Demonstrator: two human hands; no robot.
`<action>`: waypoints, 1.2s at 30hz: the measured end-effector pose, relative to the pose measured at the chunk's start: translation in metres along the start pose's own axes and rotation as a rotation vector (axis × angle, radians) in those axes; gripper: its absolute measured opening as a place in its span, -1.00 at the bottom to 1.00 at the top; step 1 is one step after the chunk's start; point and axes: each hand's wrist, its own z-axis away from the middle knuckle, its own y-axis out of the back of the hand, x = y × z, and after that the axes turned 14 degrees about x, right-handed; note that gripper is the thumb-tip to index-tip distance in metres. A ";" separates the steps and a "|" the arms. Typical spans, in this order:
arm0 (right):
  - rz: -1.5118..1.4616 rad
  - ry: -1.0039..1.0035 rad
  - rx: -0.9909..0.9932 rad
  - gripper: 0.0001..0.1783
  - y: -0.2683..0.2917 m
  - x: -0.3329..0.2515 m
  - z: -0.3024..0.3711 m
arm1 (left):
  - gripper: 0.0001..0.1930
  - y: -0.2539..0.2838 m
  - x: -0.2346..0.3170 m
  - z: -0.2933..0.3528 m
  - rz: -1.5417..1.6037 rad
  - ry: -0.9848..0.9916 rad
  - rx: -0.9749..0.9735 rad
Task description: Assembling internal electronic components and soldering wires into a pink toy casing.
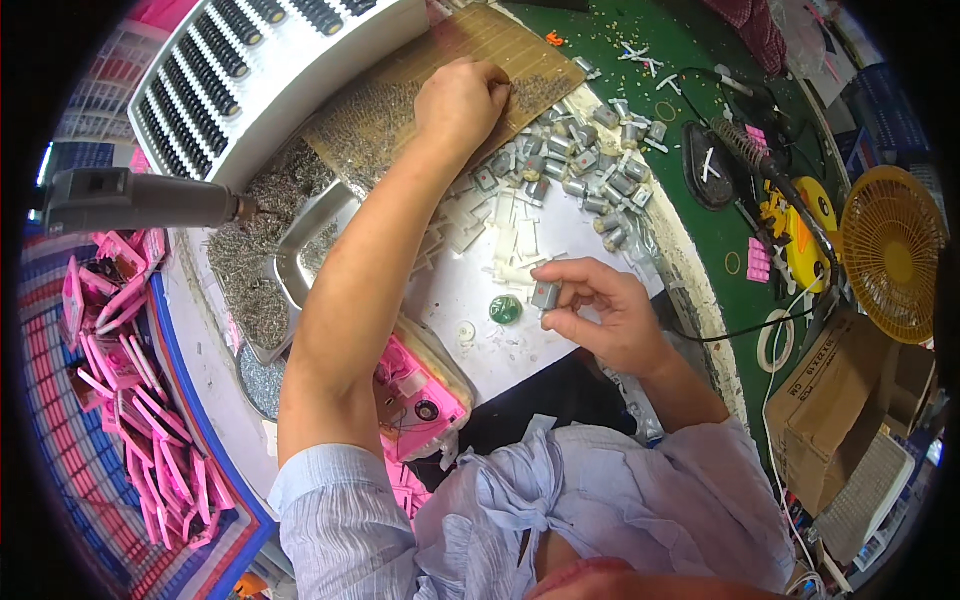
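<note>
Between the thumb and fingers of my right hand (605, 315) is a small grey motor (545, 295) with a red mark, held above the white work surface. My left hand (462, 105) reaches far across to a brown board (550, 75) strewn with tiny dark metal pieces. Its fingers are pinched together at the board, and what they hold is hidden. A pile of similar motors (585, 155) lies right of the board. White plastic parts (515, 240) sit between the two hands. Just left of the motor stands a small round green container (505, 309).
An electric screwdriver (140, 200) juts in from the left beside loose screws (240, 260) and a metal dish (290, 260). A pink casing (425, 400) lies near my body. Pink parts (150, 420) fill the far left. A yellow fan (893, 250) and cardboard box (830, 400) stand right.
</note>
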 end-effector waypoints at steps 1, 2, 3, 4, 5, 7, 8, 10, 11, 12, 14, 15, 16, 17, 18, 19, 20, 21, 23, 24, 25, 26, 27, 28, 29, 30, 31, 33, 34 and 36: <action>-0.004 0.009 0.002 -0.53 0.001 0.000 0.000 | -0.81 0.000 0.004 0.001 -0.017 0.031 -0.004; -0.008 0.016 0.004 -0.53 0.002 0.000 0.000 | -0.80 -0.001 0.007 0.002 -0.035 0.063 -0.008; 0.024 0.028 0.010 -0.53 0.003 -0.001 -0.001 | -0.82 -0.001 0.010 0.000 -0.065 0.073 -0.008; 0.058 0.034 0.015 -0.53 0.004 -0.005 -0.001 | -0.83 -0.001 0.014 0.000 -0.092 0.088 -0.012; 0.088 0.037 0.017 -0.53 0.004 -0.007 0.000 | -0.83 -0.001 0.015 0.001 -0.123 0.105 -0.019; 0.105 0.055 0.033 -0.52 0.007 -0.012 0.003 | -0.80 -0.004 0.015 0.000 -0.096 0.088 0.044; 0.118 0.066 0.043 -0.52 0.009 -0.012 0.004 | -0.77 -0.006 0.016 0.000 -0.079 0.077 0.079; 0.185 0.076 0.081 -0.52 0.012 -0.012 0.007 | -0.77 -0.013 0.021 0.002 -0.160 0.112 0.123; 0.218 0.080 0.096 -0.53 0.012 -0.013 0.009 | -0.76 -0.015 0.022 0.003 -0.182 0.121 0.137; 0.250 0.085 0.110 -0.53 0.012 -0.013 0.011 | -0.76 -0.016 0.021 0.004 -0.205 0.130 0.151; 0.355 0.097 0.094 -0.56 0.010 -0.012 0.012 | -0.77 -0.017 0.017 0.006 -0.208 0.113 0.198; 0.406 0.090 0.075 -0.57 0.005 -0.012 0.012 | -0.78 -0.018 0.016 0.007 -0.206 0.099 0.209; 0.458 0.087 0.066 -0.57 0.003 -0.012 0.011 | -0.79 -0.013 0.019 0.006 -0.199 0.078 0.220; 0.522 0.115 0.038 -0.58 0.001 -0.007 0.010 | -0.80 -0.008 0.021 0.006 -0.174 0.022 0.233; 0.572 0.132 -0.004 -0.59 -0.002 -0.005 0.007 | -0.80 -0.001 0.022 0.008 -0.150 -0.034 0.246; 0.621 0.150 -0.046 -0.59 -0.005 -0.004 0.004 | -0.81 0.006 0.022 0.010 -0.126 -0.090 0.260; 0.670 0.170 -0.092 -0.59 -0.008 -0.003 0.000 | -0.81 0.012 0.020 0.014 -0.111 -0.084 0.284; 0.746 0.208 -0.114 -0.57 -0.009 0.002 -0.003 | -0.82 0.019 0.017 0.017 -0.095 -0.078 0.308; 0.754 0.279 -0.125 -0.57 -0.011 0.006 -0.007 | -0.82 0.034 0.010 0.014 -0.046 -0.056 0.346; 0.764 0.313 -0.122 -0.56 -0.009 0.003 -0.008 | -0.82 0.039 0.007 0.016 -0.004 -0.037 0.348; 0.760 0.299 -0.126 -0.56 -0.011 -0.003 -0.007 | -0.82 0.040 0.003 0.018 0.038 -0.015 0.347; 0.756 0.304 -0.128 -0.56 -0.012 -0.005 -0.006 | -0.83 0.036 -0.002 0.019 0.030 -0.001 0.276; 0.753 0.310 -0.129 -0.56 -0.012 -0.006 -0.006 | -0.82 0.030 -0.006 0.019 0.021 0.012 0.204; 0.743 0.312 -0.131 -0.56 -0.013 -0.005 -0.005 | -0.81 0.026 -0.007 0.019 0.008 0.025 0.125; 0.752 0.306 -0.138 -0.56 -0.014 -0.006 -0.004 | -0.79 0.020 -0.005 0.020 0.005 0.026 0.076; 0.739 0.305 -0.143 -0.56 -0.015 -0.006 -0.003 | -0.78 0.013 -0.002 0.018 0.002 0.053 0.075; 0.721 0.302 -0.147 -0.57 -0.016 -0.004 -0.001 | -0.77 0.007 0.001 0.017 -0.004 0.079 0.069; 0.692 0.270 -0.159 -0.57 -0.018 -0.005 0.003 | -0.75 -0.002 0.004 0.010 -0.051 0.094 0.042; 0.682 0.260 -0.160 -0.57 -0.017 -0.006 0.004 | -0.76 -0.002 0.008 0.007 -0.065 0.112 0.025; 0.661 0.240 -0.164 -0.57 -0.013 -0.009 0.005 | -0.76 -0.002 0.013 0.002 -0.092 0.151 -0.008</action>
